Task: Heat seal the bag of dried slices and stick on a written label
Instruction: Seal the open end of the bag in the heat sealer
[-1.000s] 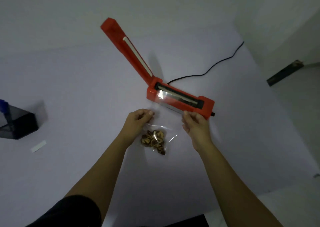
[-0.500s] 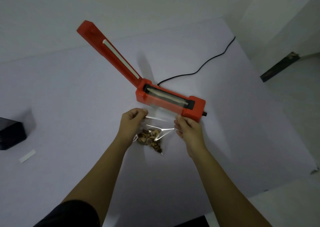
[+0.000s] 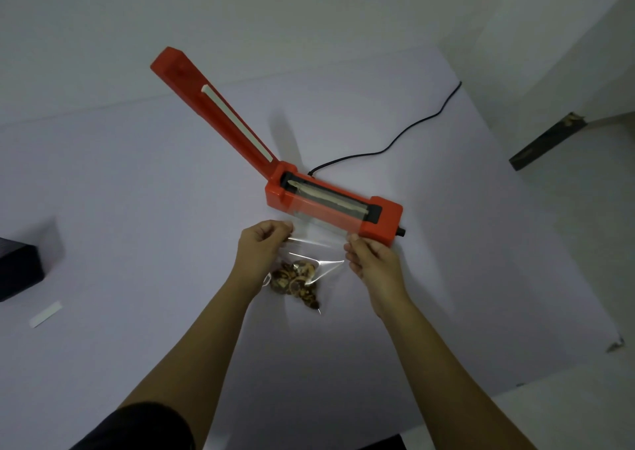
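My left hand [image 3: 263, 248] pinches the left edge of the clear bag [image 3: 314, 243] near its open end, and my right hand [image 3: 372, 260] pinches the right edge, so the film is pulled flat between them. The dried slices [image 3: 295, 279] are bunched in the bag's near end, resting on the white table [image 3: 137, 209] between my wrists. The open end runs away from me, up the front face of the orange heat sealer [image 3: 333, 205] and onto its dark sealing strip [image 3: 330, 197]. The sealer's arm [image 3: 213, 116] stands raised, angled up toward the far left, with its black cord [image 3: 395, 140] trailing off to the far right. I judge this to be the positioning step: the mouth is being laid across the strip, and nothing is sealed yet. The next move calls for keeping the film taut and wrinkle-free, freeing one hand and pressing the arm down onto it. The blank label [image 3: 45, 314] lies untouched at the near left, just beside a black box [image 3: 20, 271], so labelling is still to come. Compared with half a second ago, the mouth has gone further onto the strip, where before it only reached the sealer's front edge; my hands have hardly shifted their hold.
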The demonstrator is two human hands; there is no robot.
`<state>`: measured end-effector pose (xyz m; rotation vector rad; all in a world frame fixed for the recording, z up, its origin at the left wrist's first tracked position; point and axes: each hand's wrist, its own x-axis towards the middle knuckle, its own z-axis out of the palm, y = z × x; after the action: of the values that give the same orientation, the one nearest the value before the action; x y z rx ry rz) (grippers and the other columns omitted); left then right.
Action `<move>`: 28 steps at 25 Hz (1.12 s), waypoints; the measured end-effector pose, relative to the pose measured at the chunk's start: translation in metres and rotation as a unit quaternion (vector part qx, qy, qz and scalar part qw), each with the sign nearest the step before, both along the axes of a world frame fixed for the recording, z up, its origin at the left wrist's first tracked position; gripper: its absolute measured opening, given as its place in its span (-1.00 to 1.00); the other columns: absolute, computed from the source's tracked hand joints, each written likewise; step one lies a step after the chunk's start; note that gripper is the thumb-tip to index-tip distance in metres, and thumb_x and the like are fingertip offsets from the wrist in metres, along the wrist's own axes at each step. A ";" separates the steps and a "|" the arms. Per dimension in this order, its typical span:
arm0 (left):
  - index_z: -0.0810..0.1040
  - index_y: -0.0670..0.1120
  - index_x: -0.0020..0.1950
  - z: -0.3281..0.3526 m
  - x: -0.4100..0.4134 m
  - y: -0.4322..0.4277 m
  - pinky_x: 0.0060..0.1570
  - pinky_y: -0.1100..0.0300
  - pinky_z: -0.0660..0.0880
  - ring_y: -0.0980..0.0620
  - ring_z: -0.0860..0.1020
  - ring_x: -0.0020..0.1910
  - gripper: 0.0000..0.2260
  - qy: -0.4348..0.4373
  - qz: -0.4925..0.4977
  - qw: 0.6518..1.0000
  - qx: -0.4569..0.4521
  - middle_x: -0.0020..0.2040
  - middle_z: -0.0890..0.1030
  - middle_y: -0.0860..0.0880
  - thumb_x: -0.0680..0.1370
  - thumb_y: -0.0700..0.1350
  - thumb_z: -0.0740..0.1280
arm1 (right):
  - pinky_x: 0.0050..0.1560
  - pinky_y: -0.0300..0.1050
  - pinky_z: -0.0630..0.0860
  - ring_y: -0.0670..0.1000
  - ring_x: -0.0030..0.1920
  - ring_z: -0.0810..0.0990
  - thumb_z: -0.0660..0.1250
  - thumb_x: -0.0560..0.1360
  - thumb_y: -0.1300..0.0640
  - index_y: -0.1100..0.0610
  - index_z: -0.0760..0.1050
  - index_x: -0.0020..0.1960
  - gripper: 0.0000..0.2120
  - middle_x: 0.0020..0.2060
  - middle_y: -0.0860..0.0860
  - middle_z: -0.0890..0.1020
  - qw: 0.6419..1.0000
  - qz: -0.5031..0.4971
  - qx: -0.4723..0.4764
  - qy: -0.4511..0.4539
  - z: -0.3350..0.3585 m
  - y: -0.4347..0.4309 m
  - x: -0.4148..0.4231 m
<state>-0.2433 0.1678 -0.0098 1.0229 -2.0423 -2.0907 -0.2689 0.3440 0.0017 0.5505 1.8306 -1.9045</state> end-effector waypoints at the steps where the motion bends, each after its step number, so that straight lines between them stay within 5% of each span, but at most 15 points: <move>1: 0.62 -0.13 -0.26 0.000 0.000 0.000 -0.32 0.35 0.51 0.17 0.54 -0.39 -0.85 0.000 -0.001 1.000 0.001 -0.36 0.59 0.00 0.51 -0.22 0.35 | -0.09 -0.27 0.53 -0.08 -0.19 0.59 0.32 0.51 0.13 0.08 0.59 -0.14 -0.91 -0.21 0.01 0.64 1.000 0.005 0.005 0.003 -0.001 0.000 0.000; 6: 0.62 -0.23 -0.18 0.001 -0.001 0.002 -0.37 0.40 0.50 0.24 0.53 -0.44 -0.88 0.003 -0.011 1.000 -0.009 -0.33 0.58 -0.05 0.52 -0.24 0.33 | -0.13 -0.21 0.52 -0.07 -0.23 0.59 0.35 0.47 -0.01 0.08 0.59 -0.23 -0.80 -0.27 0.02 0.65 0.996 0.020 0.081 0.017 -0.009 0.006 0.000; 9: 0.63 -0.18 -0.20 0.000 -0.002 0.001 -0.34 0.40 0.50 0.24 0.54 -0.41 -0.88 0.001 -0.012 1.000 -0.014 -0.31 0.59 -0.04 0.51 -0.23 0.34 | -0.37 -0.28 0.34 -0.13 -0.46 0.37 0.32 0.48 -0.05 0.24 0.39 -0.43 -0.55 -0.52 0.08 0.45 0.964 -0.016 0.225 0.140 0.001 0.016 0.004; 12: 0.64 -0.19 -0.19 -0.002 -0.002 0.001 -0.27 0.28 0.52 0.13 0.55 -0.35 -0.88 -0.009 -0.012 1.000 -0.006 -0.31 0.60 -0.05 0.51 -0.20 0.35 | -0.43 -0.40 0.26 -0.17 -0.49 0.36 0.25 0.54 0.00 0.06 0.30 -0.46 -0.58 -0.54 -0.09 0.34 0.920 -0.016 0.257 0.294 0.038 0.017 -0.023; 16: 0.66 -0.20 -0.20 -0.008 -0.001 -0.002 -0.10 0.02 0.56 -0.05 0.58 -0.25 -0.86 -0.021 -0.012 1.000 0.010 -0.26 0.64 -0.13 0.50 -0.17 0.37 | -0.07 -0.38 0.49 -0.18 -0.16 0.58 0.25 0.54 0.11 0.17 0.58 -0.01 -0.82 -0.17 -0.03 0.64 0.871 0.120 0.202 0.432 0.079 -0.027 -0.093; 19: 0.67 -0.12 -0.26 -0.012 -0.002 -0.006 -0.05 -0.09 0.58 -0.13 0.61 -0.21 -0.85 -0.028 -0.020 0.999 0.007 -0.24 0.66 -0.13 0.49 -0.14 0.38 | 0.22 -0.19 0.45 -0.05 0.15 0.54 0.25 0.55 0.04 0.21 0.44 0.28 -0.63 0.16 0.07 0.58 0.822 0.277 0.204 0.455 0.099 -0.078 -0.128; 22: 0.67 -0.08 -0.28 -0.013 -0.003 -0.006 -0.06 -0.15 0.57 -0.15 0.60 -0.23 -0.83 -0.030 -0.029 0.999 0.010 -0.26 0.66 -0.13 0.49 -0.13 0.38 | 0.33 -0.21 0.25 -0.01 0.36 0.35 0.22 0.55 -0.06 0.18 0.21 0.44 -0.45 0.39 0.09 0.37 0.788 0.371 0.199 0.449 0.117 -0.119 -0.144; 28: 0.65 -0.06 -0.34 -0.012 -0.003 -0.006 -0.10 -0.07 0.57 -0.09 0.59 -0.27 -0.79 -0.030 -0.023 0.999 0.007 -0.31 0.65 -0.10 0.50 -0.12 0.38 | 0.38 -0.14 0.13 0.02 0.47 0.17 0.31 0.46 -0.17 0.13 -0.03 0.51 -0.18 0.49 0.08 0.18 0.757 0.469 0.173 0.421 0.132 -0.163 -0.146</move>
<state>-0.2467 0.1617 -0.0219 1.0642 -2.0997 -2.1251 -0.4146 0.1806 0.1339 -1.1635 2.2829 -1.0972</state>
